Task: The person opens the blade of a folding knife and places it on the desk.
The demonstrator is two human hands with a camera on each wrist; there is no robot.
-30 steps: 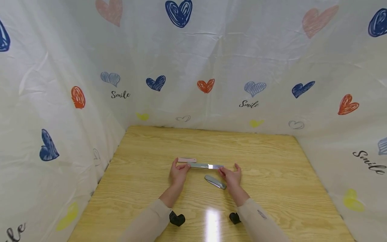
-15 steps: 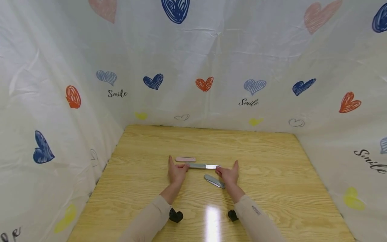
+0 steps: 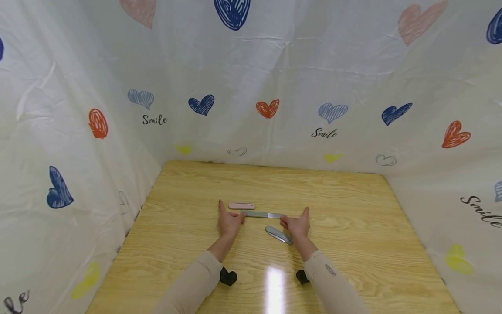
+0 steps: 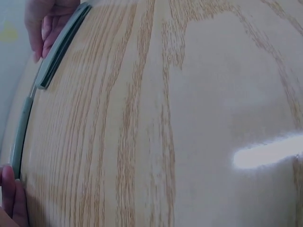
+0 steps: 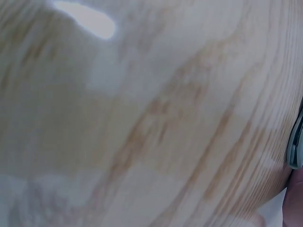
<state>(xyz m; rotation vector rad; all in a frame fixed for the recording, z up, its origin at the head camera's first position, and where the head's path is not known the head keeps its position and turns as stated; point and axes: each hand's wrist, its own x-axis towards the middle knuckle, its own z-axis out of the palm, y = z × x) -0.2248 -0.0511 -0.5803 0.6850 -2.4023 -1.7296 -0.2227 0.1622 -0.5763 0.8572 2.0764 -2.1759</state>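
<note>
An unfolded folding knife (image 3: 256, 214), with a grey-green handle and silver blade, stretches sideways between both hands in the head view. My left hand (image 3: 228, 223) pinches the handle's far-left end, index finger pointing away. At the other end, my right hand (image 3: 298, 226) pinches the blade near its tip, which the fingers hide. Just in front lies a folded grey-green knife (image 3: 279, 234), close to the right hand. Behind the handle is a folded pink knife (image 3: 241, 206). The left wrist view shows the unfolded knife's handle (image 4: 20, 135) and the folded grey-green knife (image 4: 64, 45).
The wooden tabletop (image 3: 188, 187) spreads around the hands, with a bright light reflection (image 3: 276, 288) near the front. A white curtain (image 3: 290, 78) printed with hearts closes off the back and sides. Black heart-shaped pieces (image 3: 228, 276) show beside the sleeves.
The unfolded knife has shifted slightly left with both hands, and its blade shines less. My left index finger has swung outward, away from the pink knife. The folded knives stay put.
</note>
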